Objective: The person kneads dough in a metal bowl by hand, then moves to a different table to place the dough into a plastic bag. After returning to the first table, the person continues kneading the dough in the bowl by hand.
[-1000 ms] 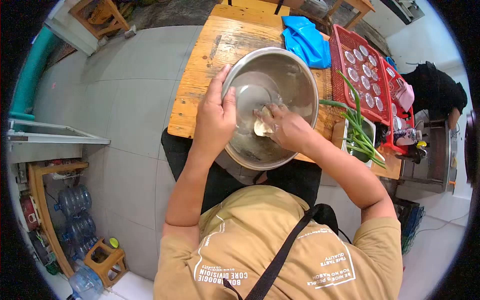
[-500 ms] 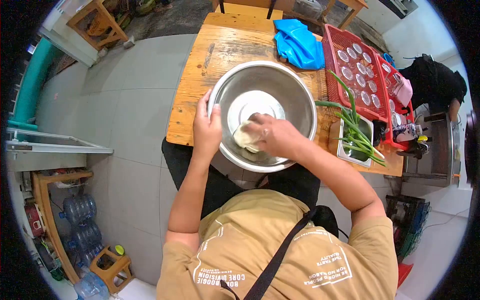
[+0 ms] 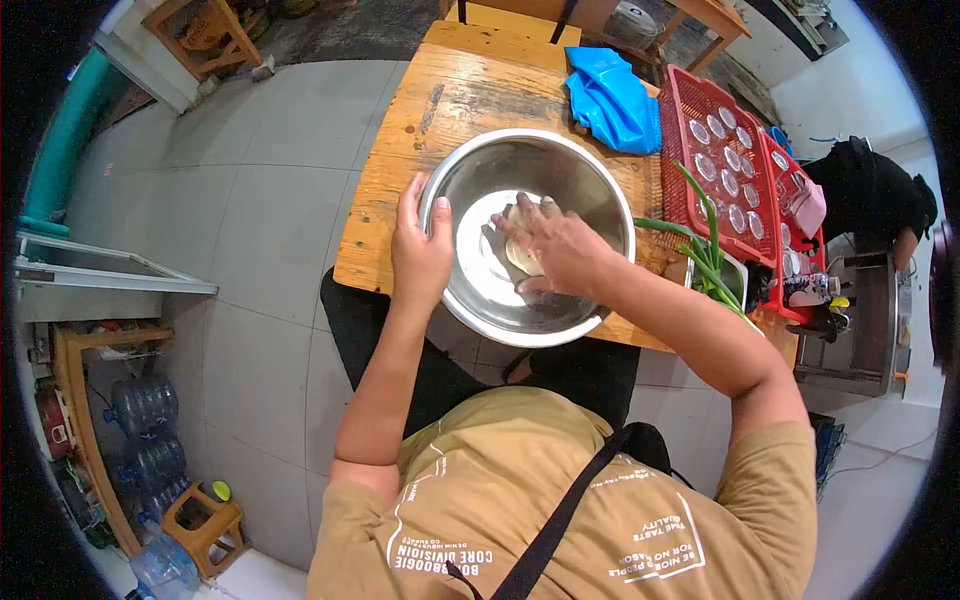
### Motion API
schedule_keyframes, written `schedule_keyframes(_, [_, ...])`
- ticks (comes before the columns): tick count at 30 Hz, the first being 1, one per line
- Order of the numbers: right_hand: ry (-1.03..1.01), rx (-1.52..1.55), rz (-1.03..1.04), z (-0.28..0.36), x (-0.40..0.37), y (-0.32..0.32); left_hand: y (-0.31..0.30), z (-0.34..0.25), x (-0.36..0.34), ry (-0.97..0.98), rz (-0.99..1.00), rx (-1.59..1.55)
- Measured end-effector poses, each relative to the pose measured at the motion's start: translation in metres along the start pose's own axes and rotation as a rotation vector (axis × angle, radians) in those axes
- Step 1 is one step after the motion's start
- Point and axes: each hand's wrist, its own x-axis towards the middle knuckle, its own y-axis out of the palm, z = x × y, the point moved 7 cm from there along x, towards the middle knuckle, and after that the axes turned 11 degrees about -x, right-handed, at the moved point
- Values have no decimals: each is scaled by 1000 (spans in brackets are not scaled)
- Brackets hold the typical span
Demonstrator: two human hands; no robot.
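A large steel mixing bowl (image 3: 590, 200) stands at the near edge of the wooden table, partly overhanging it. At the bowl's left rim is my left hand (image 3: 422, 250), gripping the wall with the thumb inside. Inside the bowl lies a pale lump of dough (image 3: 520, 255). My right hand (image 3: 565, 250) is pressed over it, fingers curved across its top and thumb at its near side. Part of the dough is hidden under that hand.
A blue plastic bag (image 3: 615, 100) lies on the wooden table (image 3: 400, 140). To the right are red baskets (image 3: 680, 190) with several clear cups, and green onions (image 3: 708, 265) on a metal container (image 3: 735, 275). Another person (image 3: 865, 190) is at the far right.
My right hand has moved away from me inside the bowl, taking the dough from the near side toward the middle. My left hand remains on the rim.
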Motion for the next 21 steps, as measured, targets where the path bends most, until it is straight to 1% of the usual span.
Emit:
schedule_keyframes(1, [12, -120, 45, 4, 4, 6, -1, 2, 1, -6, -2, -2])
schedule_keyframes(2, [9, -143, -9, 7, 9, 8, 0, 4, 2, -20, 21, -47])
schedule_keyframes(4, [-5, -89, 47, 10, 21, 7, 0, 3, 0, -50, 38, -97])
schedule_keyframes(6, [-25, -42, 95, 6, 35, 17, -1, -5, -1, -25, 45, 17])
schedule_keyframes(8, [-301, -292, -315, 19, 40, 14, -1, -3, -1, -19, 39, 4])
schedule_keyframes(9, [-302, -295, -314, 20, 46, 8, -1, -4, -1, -5, 44, -5])
schedule_keyframes(11, [133, 86, -117, -4, 64, -2, -2, -6, -1, -4, 39, 11])
schedule_keyframes(12, [134, 75, -197, -3, 67, -12, -2, -4, -1, -11, 34, 23])
schedule_keyframes(13, [131, 64, -196, -4, 70, -9, -2, -2, -1, -20, 27, 33])
schedule_keyframes(15, [445, 330, -256, -29, 67, -1, -2, -2, 0, 6, 17, 41])
schedule_keyframes(16, [533, 398, -183, -34, 64, 5, -3, -3, 0, 26, 17, 61])
schedule_keyframes(17, [525, 387, -185, -36, 62, 3, -4, -4, 0, 29, 6, 53])
schedule_keyframes(19, [635, 705, -93, -51, 48, 21, -3, -4, 0, -26, 18, -3])
schedule_keyframes(20, [573, 719, -196, -55, 39, 33, -3, -2, -1, -33, 4, -12])
schedule_keyframes(21, [565, 711, -181, -55, 23, 11, -3, -1, -2, 1, -14, 4])
